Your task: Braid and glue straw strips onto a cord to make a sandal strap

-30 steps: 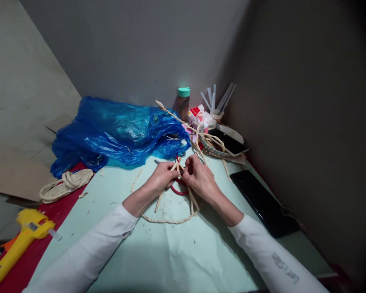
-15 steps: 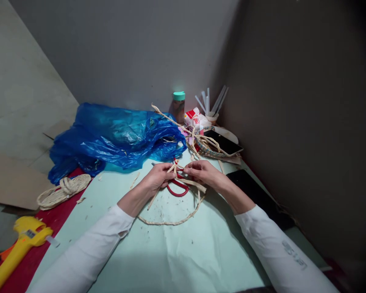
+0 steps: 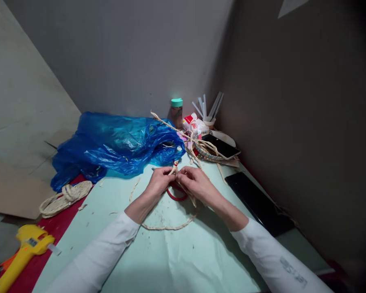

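Note:
Between my hands are pale natural-fibre strands [image 3: 175, 167], bound with a red tie near their top end. My left hand [image 3: 159, 182] pinches them from the left. My right hand [image 3: 192, 182] is closed on the strands from the right, its fingertips almost touching the left ones; a loose end hangs below it. Under my hands lie scissors with red handles [image 3: 176, 198], their blades mostly hidden. A thin braided cord [image 3: 167, 228] curves in a loop on the pale green sheet [image 3: 171, 260] around them.
A blue plastic bag [image 3: 118, 142] lies at the back. A basket [image 3: 205, 152] carries a phone [image 3: 221, 145]; a jar [image 3: 177, 112] and a cup of glue sticks [image 3: 209, 121] stand behind. A black tablet-like slab [image 3: 256, 201] lies right. Coiled cord [image 3: 65, 198] and a yellow glue gun [image 3: 30, 244] are left.
My right hand has moved left and slightly down, closing up against my left hand. The strand ends that pointed right now hang downward. The view has shifted slightly.

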A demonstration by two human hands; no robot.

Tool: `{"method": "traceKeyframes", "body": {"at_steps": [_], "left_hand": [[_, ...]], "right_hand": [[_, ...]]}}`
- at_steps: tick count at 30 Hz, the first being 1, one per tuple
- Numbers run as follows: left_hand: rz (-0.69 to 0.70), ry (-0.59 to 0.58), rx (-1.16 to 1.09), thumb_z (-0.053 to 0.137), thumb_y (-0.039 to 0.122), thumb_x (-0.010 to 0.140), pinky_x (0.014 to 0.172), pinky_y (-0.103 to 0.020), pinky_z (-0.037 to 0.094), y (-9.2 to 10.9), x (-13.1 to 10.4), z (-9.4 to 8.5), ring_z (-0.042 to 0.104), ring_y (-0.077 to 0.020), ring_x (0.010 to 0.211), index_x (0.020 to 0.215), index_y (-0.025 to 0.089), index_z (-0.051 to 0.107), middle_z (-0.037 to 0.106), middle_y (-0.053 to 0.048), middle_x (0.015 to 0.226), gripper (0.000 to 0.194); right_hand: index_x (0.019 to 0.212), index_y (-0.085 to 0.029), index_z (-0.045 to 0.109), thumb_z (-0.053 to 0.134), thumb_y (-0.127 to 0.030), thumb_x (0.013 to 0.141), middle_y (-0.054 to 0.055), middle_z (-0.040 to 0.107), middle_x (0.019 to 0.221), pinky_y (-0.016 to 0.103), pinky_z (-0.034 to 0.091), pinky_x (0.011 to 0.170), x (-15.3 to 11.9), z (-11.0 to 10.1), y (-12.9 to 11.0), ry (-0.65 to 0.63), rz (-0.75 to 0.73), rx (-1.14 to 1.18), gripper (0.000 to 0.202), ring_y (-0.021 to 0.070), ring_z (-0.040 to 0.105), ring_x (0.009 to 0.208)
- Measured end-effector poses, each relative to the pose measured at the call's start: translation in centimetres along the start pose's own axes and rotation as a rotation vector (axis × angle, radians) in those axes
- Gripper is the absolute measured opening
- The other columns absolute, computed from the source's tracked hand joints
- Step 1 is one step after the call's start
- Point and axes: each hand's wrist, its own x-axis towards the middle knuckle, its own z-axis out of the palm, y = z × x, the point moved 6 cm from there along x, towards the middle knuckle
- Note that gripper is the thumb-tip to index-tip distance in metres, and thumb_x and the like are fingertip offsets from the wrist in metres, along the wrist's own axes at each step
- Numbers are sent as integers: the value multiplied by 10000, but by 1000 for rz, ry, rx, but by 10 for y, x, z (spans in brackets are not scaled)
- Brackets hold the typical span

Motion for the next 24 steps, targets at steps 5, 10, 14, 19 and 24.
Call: {"method": "traceKeyframes", "body": {"at_steps": [5, 10, 14, 19, 24], "left_hand": [[-46, -27, -20, 655, 122, 566, 366, -183, 165, -9, 6, -1, 331, -36, 333, 611, 114, 643, 501, 42, 429, 47], [-81, -110, -66, 726, 182, 609, 361, -180, 83, -7, 7, -6, 217, -5, 326, 656, 113, 635, 389, 87, 416, 124], [-100, -188, -105, 686, 192, 668, 358, -177, 101, -2, 3, -5, 259, -15, 344, 707, 94, 664, 417, 61, 443, 108], [-136, -171, -149, 682, 177, 703, 357, -162, 66, -1, 1, -7, 224, 7, 355, 728, 81, 647, 488, 31, 526, 106], [-196, -166, -208, 647, 72, 684, 350, -143, 64, -4, 5, -11, 164, 12, 350, 777, 85, 635, 362, 90, 497, 95]], "right_hand": [[837, -190, 510, 332, -335, 980, 5, 650, 602, 212, 353, 388, -19, 32, -10, -221, 5, -2, 271, 102, 500, 336], [893, -187, 503, 311, -272, 997, 37, 666, 661, 235, 365, 492, -25, 30, -16, -214, -72, -308, 234, 139, 581, 492], [1057, -160, 536, 315, -236, 993, 90, 699, 790, 281, 325, 543, -24, 29, -17, -202, -83, -657, 243, 199, 624, 632], [1100, -126, 582, 372, -287, 979, 156, 719, 847, 315, 299, 556, -28, 37, -18, -255, -84, -825, 291, 275, 669, 703], [1021, -171, 663, 381, -478, 980, 155, 721, 793, 319, 287, 574, -21, 1, -16, -131, -4, -867, 419, 287, 665, 712]]}}
